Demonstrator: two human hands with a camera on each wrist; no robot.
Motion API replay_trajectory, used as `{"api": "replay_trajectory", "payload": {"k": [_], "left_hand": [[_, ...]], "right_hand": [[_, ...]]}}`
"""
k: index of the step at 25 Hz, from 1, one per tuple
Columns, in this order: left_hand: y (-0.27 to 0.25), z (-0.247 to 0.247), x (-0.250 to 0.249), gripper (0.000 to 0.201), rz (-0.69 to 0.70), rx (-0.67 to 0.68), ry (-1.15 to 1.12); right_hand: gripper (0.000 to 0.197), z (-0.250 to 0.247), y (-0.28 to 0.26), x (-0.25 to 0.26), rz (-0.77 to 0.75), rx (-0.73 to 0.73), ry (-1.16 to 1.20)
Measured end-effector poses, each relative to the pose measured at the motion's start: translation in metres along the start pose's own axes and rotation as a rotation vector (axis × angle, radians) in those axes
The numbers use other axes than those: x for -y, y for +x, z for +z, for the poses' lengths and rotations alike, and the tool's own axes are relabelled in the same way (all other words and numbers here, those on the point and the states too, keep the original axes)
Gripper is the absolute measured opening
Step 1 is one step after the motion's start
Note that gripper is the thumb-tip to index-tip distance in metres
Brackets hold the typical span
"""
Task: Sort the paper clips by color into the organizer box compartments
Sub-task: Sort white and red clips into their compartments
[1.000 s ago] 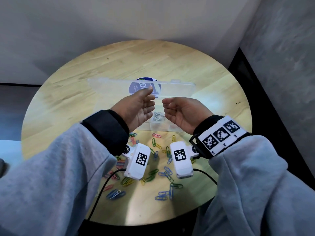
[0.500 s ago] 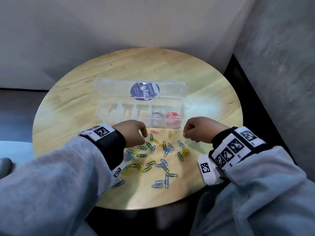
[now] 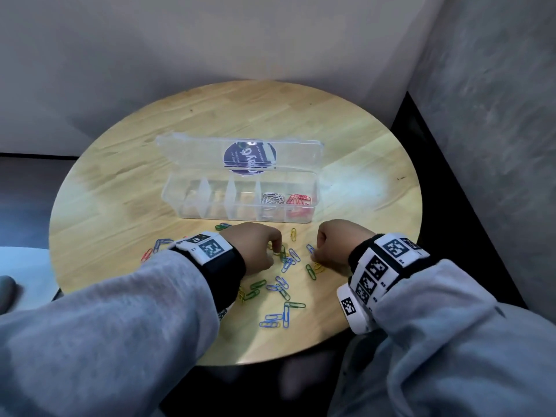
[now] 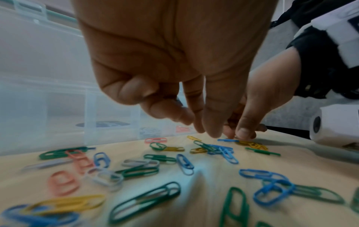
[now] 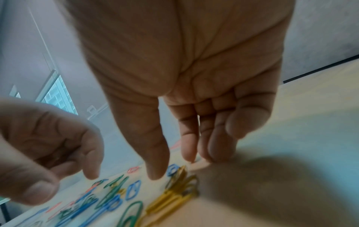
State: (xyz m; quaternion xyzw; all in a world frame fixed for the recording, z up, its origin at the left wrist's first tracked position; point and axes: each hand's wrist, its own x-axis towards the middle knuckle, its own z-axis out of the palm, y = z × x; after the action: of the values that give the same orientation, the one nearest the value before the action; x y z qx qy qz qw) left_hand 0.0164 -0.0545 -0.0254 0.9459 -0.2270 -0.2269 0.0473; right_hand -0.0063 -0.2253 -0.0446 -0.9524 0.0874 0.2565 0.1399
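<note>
The clear organizer box stands open on the table, with silver clips in one compartment and red clips in the rightmost. Loose coloured paper clips lie in front of it. My left hand hovers knuckles-up over the pile; in the left wrist view its thumb and forefinger point down just above green and blue clips, holding nothing. My right hand reaches down with fairly straight fingers. Its fingertips touch a small bunch of yellow clips on the table.
The round wooden table sits in a corner between a pale wall and a grey wall. The box lid leans back behind the compartments. Three left compartments look bare. More clips lie left of my left wrist.
One second ago both hands were raised in front of the box. They have since dropped to the clip pile and turned over, fingertips now down at the clips.
</note>
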Motion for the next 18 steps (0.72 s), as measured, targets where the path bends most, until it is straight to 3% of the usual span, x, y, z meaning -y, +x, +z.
{"api": "replay_trajectory", "payload": {"k": [4,7,13,18], "left_hand": [[0.01,0.002,-0.01,0.024,0.014,-0.073,0.051],[0.016,0.008,-0.015,0.028,0.109,-0.034,0.089],[0.025,0.015,-0.019,0.036,0.134,0.005,0.169],[0.028,0.015,-0.019,0.024,0.121,0.036,0.189]], "right_hand": [[0.029,0.004,0.009,0.004,-0.036,-0.028,-0.038],[0.025,0.005,0.014,0.006,-0.08,-0.028,-0.063],[0.005,0.007,0.018,0.006,-0.043,0.034,-0.089],[0.004,0.002,0.015,0.003,-0.019,0.037,-0.059]]}}
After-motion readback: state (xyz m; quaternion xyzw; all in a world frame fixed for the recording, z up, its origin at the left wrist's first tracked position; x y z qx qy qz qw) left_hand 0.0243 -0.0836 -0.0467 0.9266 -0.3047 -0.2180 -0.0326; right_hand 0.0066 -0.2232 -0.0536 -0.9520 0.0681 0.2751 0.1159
